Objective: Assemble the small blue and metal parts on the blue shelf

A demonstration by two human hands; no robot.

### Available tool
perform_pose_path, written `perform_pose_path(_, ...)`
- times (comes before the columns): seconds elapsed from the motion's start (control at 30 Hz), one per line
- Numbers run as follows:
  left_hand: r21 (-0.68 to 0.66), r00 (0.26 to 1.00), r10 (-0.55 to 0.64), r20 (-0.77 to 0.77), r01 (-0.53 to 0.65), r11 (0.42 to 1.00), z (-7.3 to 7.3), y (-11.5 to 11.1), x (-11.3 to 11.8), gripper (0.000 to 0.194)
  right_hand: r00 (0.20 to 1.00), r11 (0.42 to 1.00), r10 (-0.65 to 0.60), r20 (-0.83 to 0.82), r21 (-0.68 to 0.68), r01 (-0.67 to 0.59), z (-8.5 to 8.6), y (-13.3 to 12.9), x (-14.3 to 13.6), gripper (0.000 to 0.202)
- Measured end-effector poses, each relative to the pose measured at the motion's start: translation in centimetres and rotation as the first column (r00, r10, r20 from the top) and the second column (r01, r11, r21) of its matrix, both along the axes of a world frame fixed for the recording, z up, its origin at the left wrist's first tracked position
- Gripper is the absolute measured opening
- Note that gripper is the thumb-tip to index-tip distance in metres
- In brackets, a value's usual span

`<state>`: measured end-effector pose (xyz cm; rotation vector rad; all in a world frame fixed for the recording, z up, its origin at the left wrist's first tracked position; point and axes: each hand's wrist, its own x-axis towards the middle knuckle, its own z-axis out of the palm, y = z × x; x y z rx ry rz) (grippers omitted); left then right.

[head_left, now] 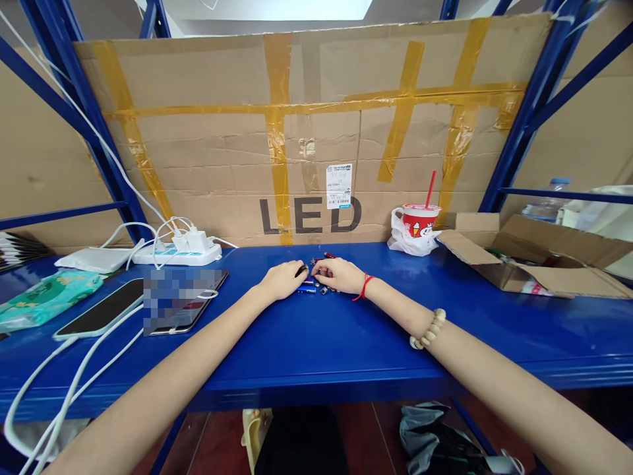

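From the head camera, both arms stretch out long and straight across the blue shelf (321, 349), coming together at the far middle; the left hand (283, 280) lies palm down with its fingers curled, and a small dark piece (301, 270) sticks out from its fingertips, so it seems pinched on that piece; the right hand (340, 274) lies palm down just beside it, fingers bent over a little pile of small parts (316, 285); I cannot tell if those fingers hold anything; the pile sits between and just under the two hands, with a small blue piece (306, 289) on the near side; a red string (364, 287) goes round the right wrist and a bead bracelet (428, 330) sits nearer on that arm; to the left lie a phone (99, 310), a white power strip (178, 253) and white cables (64, 389); to the right stand a red cup (419, 219) with a straw and an open cardboard box (534, 257); a big cardboard sheet (306, 132) marked LED stands at the far side.
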<state>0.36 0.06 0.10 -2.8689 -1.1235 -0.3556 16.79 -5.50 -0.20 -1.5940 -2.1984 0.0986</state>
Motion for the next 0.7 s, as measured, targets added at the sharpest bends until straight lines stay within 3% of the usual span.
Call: perform_pose_path(0.7,0.003,1.000,0.004,0.004,-0.004,1.000,-0.07,0.10,0.03,0.031,1.000,1.000,-0.007,0.014,-0.009,0.007,0.14,-0.13,-0.08,0.015)
